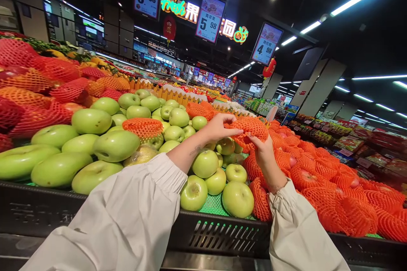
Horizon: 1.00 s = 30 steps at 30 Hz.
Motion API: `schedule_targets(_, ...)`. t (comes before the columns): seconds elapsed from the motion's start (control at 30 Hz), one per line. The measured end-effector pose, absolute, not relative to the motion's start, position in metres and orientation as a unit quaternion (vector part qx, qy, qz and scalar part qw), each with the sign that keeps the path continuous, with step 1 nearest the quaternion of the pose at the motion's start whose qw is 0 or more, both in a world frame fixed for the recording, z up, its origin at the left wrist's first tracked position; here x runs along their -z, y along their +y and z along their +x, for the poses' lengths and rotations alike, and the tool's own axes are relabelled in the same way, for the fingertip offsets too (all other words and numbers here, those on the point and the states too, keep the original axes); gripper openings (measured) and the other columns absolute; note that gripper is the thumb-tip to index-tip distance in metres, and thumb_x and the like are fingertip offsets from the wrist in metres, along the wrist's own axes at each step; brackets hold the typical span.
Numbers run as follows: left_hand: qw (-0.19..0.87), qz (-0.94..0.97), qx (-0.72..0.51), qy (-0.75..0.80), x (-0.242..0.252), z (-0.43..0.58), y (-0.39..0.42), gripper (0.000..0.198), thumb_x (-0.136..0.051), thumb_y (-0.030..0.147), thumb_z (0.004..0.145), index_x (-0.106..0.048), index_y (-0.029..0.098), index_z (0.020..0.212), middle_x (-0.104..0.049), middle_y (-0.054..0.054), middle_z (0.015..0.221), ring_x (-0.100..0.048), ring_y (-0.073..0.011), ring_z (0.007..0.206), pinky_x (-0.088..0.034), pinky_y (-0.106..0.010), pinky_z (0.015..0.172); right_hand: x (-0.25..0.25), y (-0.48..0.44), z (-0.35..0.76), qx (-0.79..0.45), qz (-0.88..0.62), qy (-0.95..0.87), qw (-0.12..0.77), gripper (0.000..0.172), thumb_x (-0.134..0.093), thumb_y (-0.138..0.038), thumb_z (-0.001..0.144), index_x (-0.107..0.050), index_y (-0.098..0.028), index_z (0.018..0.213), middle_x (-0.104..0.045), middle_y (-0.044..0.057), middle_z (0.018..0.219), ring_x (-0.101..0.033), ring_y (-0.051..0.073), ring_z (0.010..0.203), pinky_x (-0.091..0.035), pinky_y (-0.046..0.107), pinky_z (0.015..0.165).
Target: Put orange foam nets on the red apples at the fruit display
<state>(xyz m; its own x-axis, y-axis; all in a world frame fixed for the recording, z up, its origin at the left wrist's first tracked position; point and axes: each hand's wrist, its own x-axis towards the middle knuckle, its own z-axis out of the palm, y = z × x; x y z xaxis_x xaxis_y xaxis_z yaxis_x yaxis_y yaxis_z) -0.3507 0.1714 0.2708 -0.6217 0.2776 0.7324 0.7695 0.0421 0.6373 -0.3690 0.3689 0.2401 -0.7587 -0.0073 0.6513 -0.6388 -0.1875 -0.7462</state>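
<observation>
Orange foam net sat right between left hand and right hand, long axis roughly sideways, above where green apples met netted fruit! The left pinched its left end, thumb against fingers; the right gripped from lower right, thumb showing, fingers hidden. Both touched it; whatever was inside couldn't be made out.

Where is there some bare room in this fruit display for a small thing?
A small patch of green mat shows between the front green apples and the black crate rim. Behind, apples crowd; net-wrapped fruit fills the right.
</observation>
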Motion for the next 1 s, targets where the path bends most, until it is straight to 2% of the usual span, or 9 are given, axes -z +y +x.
schedule_targets(0.13, 0.038, -0.384, 0.687, -0.616, -0.275, -0.344, 0.168, 0.042, -0.084, 0.041, 0.061, -0.060, 0.014, 0.083, -0.063, -0.001, 0.077, -0.059, -0.0124, 0.069, -0.045, -0.026, 0.067, -0.240, 0.368, -0.369, -0.729, 0.284, -0.583, 0.219, 0.050, -0.089, -0.031, 0.061, -0.068, -0.021, 0.105, -0.075, 0.006, 0.112, -0.070, 0.025, 0.104, -0.054, 0.042, 0.100)
schedule_targets(0.23, -0.016, -0.356, 0.730, -0.583, -0.277, -0.340, 0.167, 0.045, -0.079, 0.041, 0.059, -0.061, 0.014, 0.092, -0.065, -0.001, 0.079, -0.060, -0.0123, 0.066, -0.045, -0.024, 0.062, -0.241, 0.367, -0.367, -0.748, 0.285, -0.559, 0.218, 0.048, -0.089, -0.032, 0.061, -0.069, -0.021, 0.103, -0.076, 0.004, 0.107, -0.070, 0.023, 0.099, -0.056, 0.038, 0.096)
schedule_targets(0.33, 0.001, -0.335, 0.725, -0.602, -0.276, -0.342, 0.170, 0.047, -0.081, 0.030, 0.056, -0.055, 0.017, 0.092, -0.059, 0.004, 0.072, -0.057, -0.0091, 0.062, -0.042, -0.021, 0.059, -0.243, 0.365, -0.365, -0.784, 0.258, -0.523, 0.214, 0.050, -0.089, -0.034, 0.060, -0.069, -0.022, 0.104, -0.076, 0.003, 0.103, -0.071, 0.021, 0.094, -0.058, 0.036, 0.090)
schedule_targets(0.43, 0.071, -0.303, 0.701, -0.641, -0.274, -0.349, 0.173, 0.049, -0.085, 0.020, 0.055, -0.053, 0.018, 0.092, -0.045, 0.011, 0.062, -0.047, -0.0055, 0.055, -0.035, -0.019, 0.055, -0.244, 0.365, -0.365, -0.796, 0.241, -0.513, 0.212, 0.051, -0.090, -0.034, 0.058, -0.068, -0.021, 0.102, -0.076, 0.003, 0.102, -0.071, 0.021, 0.093, -0.058, 0.036, 0.089)
schedule_targets(0.53, 0.129, -0.251, 0.690, -0.666, -0.272, -0.354, 0.174, 0.052, -0.089, 0.017, 0.053, -0.058, 0.016, 0.095, -0.050, 0.009, 0.067, -0.050, -0.0065, 0.058, -0.036, -0.020, 0.055, -0.242, 0.366, -0.366, -0.782, 0.251, -0.528, 0.215, 0.050, -0.090, -0.032, 0.058, -0.068, -0.021, 0.101, -0.076, 0.003, 0.102, -0.070, 0.021, 0.093, -0.058, 0.035, 0.089)
schedule_targets(0.6, 0.140, -0.238, 0.677, -0.682, -0.272, -0.355, 0.173, 0.050, -0.091, 0.019, 0.051, -0.060, 0.014, 0.091, -0.056, 0.005, 0.072, -0.053, -0.0081, 0.062, -0.038, -0.021, 0.056, -0.241, 0.366, -0.366, -0.772, 0.259, -0.538, 0.218, 0.050, -0.090, -0.032, 0.058, -0.068, -0.021, 0.102, -0.076, 0.003, 0.102, -0.070, 0.021, 0.094, -0.057, 0.035, 0.090)
schedule_targets(0.73, 0.085, -0.279, 0.662, -0.690, -0.274, -0.350, 0.171, 0.046, -0.090, 0.041, 0.056, -0.057, 0.015, 0.074, -0.054, 0.004, 0.066, -0.047, -0.0076, 0.059, -0.034, -0.020, 0.051, -0.242, 0.367, -0.366, -0.764, 0.261, -0.543, 0.230, 0.049, -0.088, -0.035, 0.061, -0.068, -0.021, 0.104, -0.076, 0.004, 0.104, -0.070, 0.023, 0.097, -0.057, 0.040, 0.095)
schedule_targets(0.9, 0.036, -0.319, 0.732, -0.601, -0.277, -0.344, 0.168, 0.046, -0.084, 0.041, 0.058, -0.061, 0.017, 0.090, -0.058, 0.001, 0.083, -0.053, -0.0087, 0.069, -0.041, -0.020, 0.055, -0.242, 0.368, -0.368, -0.783, 0.229, -0.536, 0.218, 0.049, -0.086, -0.041, 0.062, -0.067, -0.022, 0.104, -0.075, 0.005, 0.110, -0.071, 0.026, 0.106, -0.056, 0.045, 0.101)
schedule_targets(1.0, 0.024, -0.329, 0.718, -0.612, -0.276, -0.345, 0.168, 0.046, -0.085, 0.039, 0.058, -0.057, 0.017, 0.088, -0.055, 0.003, 0.077, -0.048, -0.0072, 0.063, -0.036, -0.020, 0.052, -0.241, 0.368, -0.369, -0.791, 0.216, -0.529, 0.218, 0.049, -0.086, -0.043, 0.062, -0.066, -0.023, 0.102, -0.075, 0.005, 0.111, -0.070, 0.027, 0.108, -0.057, 0.045, 0.100)
